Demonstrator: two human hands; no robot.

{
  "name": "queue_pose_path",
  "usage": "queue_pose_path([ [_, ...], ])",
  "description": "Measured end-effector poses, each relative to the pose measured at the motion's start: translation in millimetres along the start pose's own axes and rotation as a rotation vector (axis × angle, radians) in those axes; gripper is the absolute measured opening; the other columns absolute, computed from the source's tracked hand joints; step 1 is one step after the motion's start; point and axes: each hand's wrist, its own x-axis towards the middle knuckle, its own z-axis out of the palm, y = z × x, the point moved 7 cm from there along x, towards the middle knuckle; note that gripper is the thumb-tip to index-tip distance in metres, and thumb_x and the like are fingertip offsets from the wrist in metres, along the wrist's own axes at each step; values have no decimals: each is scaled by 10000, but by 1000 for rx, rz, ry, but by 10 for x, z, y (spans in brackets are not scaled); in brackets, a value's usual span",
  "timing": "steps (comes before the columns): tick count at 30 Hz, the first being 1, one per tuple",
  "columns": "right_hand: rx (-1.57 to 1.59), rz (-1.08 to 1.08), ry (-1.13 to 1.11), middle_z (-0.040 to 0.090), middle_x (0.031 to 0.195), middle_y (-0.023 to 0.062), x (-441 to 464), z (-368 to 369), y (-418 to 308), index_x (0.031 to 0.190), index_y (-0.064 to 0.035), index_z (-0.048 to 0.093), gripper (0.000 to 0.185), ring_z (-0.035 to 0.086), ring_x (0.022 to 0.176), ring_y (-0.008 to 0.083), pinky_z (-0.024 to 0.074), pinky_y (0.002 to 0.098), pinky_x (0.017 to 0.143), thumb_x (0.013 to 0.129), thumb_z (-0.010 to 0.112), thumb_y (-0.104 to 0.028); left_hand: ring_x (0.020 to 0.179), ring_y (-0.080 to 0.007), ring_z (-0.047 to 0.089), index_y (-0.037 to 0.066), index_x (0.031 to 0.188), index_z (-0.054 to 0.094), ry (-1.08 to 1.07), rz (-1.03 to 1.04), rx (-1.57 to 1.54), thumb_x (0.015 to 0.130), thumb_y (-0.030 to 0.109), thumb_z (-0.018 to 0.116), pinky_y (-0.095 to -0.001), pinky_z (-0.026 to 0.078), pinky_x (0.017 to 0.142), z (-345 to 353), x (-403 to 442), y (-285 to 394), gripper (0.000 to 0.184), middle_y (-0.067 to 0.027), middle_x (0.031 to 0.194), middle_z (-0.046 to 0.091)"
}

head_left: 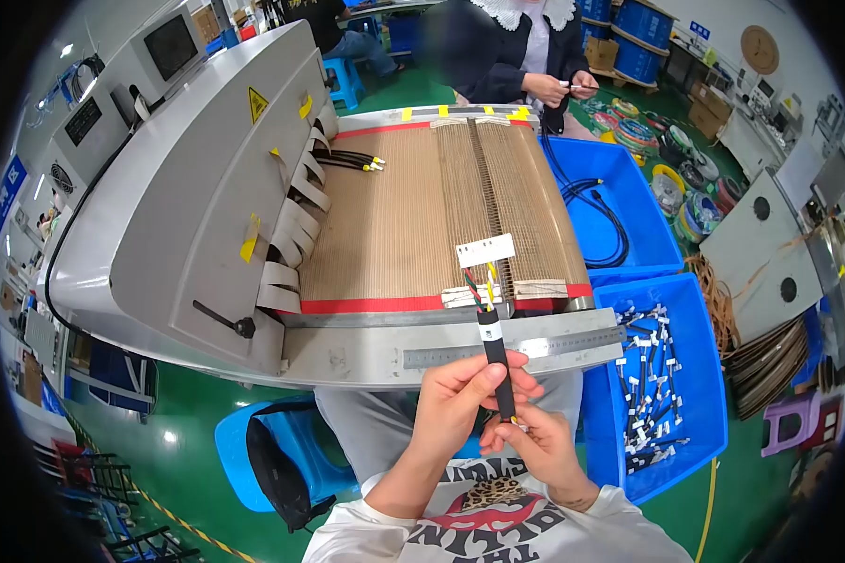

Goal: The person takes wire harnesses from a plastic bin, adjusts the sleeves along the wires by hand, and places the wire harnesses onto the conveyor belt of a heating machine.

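A tan belt stretched at twelve o'clock. Our left hand closed round the black sleeve; our right hand pinched its six-o'clock end. A hard pull there might, we judged, have shifted it along the coloured wires.

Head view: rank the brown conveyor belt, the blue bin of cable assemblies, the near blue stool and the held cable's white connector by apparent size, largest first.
1. Brown conveyor belt
2. Blue bin
3. Near blue stool, counting only its visible part
4. White connector
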Motion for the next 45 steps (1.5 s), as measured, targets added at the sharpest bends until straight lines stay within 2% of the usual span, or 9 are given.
queue_pose_path([
  [13, -79, -3, -34, 605, 726, 79, -28, 26, -40, 1004, 51, 538, 190, 574, 656, 108, 456, 223, 599, 855, 463, -42, 729, -284, 622, -92, 970, 538, 39, 43, 19, 857, 145, 486, -358, 514, 647, 17, 2, 102, 268, -173, 779, 611],
  [21, -22, 44, -21, 609, 748, 83, -44, -13, 67, 985, 46, 550, 179, 570, 687, 102, 454, 222, 618, 859, 462, -46, 752, -272, 619, -115, 1029, 500, -31, 182, 30, 871, 293, 440, -315, 485, 663, 10, 244, 358, 441, -196, 941, 586],
  [22, -41, 36, -49, 611, 759, 86, -45, -13, 78, 997, 45, 544, 186, 570, 689, 102, 455, 223, 622, 858, 462, -46, 733, -255, 621, -113, 1009, 516, 44, 146, 39, 875, 262, 440, -291, 474, 668, 26, 299, 489, 405, -190, 887, 600],
  [27, -63, -42, -39, 621, 803, 105, 54, -9, -60, 1073, 36, 504, 240, 574, 700, 103, 454, 224, 641, 852, 460, -49, 696, -218, 616, -113, 941, 553, -33, 108, 211, 879, 222, 444, -288, 472, 663, 51, 442, 592, 358, -167, 764, 619],
  [31, -98, -36, -19, 581, 687, 49, 173, -71, -120, 1101, 11, 496, 257, 514, 579, 70, 420, 197, 549, 876, 425, -91, 682, -206, 611, -107, 909, 568, -31, 76, 222, 874, 225, 457, -291, 470, 664, 119, 435, 502, 352, -165, 757, 619],
  [32, -147, -44, 15, 518, 608, 14, 170, -78, -133, 1055, 2, 522, 236, 449, 514, 52, 373, 190, 485, 891, 400, -115, 682, -206, 611, -106, 905, 569, -27, 89, 205, 874, 227, 457, -292, 471, 663, 121, 425, 521, 353, -165, 755, 619],
  [36, -132, -27, 39, 459, 541, -2, 113, -77, -119, 988, 1, 540, 214, 408, 468, 39, 326, 191, 437, 897, 390, -121, 676, -203, 610, -103, 887, 572, -4, 140, 298, 876, 234, 453, -294, 473, 658, 96, 404, 548, 358, -168, 747, 619],
  [42, -99, -65, 82, 437, 508, -5, 63, -113, -144, 972, 3, 538, 215, 394, 437, 34, 305, 185, 412, 900, 379, -124, 757, -264, 614, -84, 947, 551, -85, 139, 171, 869, 276, 466, -347, 482, 710, 195, 414, 468, 379, -182, 835, 609],
  [45, -23, -106, 116, 443, 509, -2, 34, -143, -187, 962, 8, 535, 222, 397, 435, 35, 307, 181, 412, 903, 373, -132, 853, -294, 593, -76, 1043, 501, -270, 148, -143, 851, 326, 486, -385, 476, 764, 295, 406, 299, 446, -202, 958, 577],
])
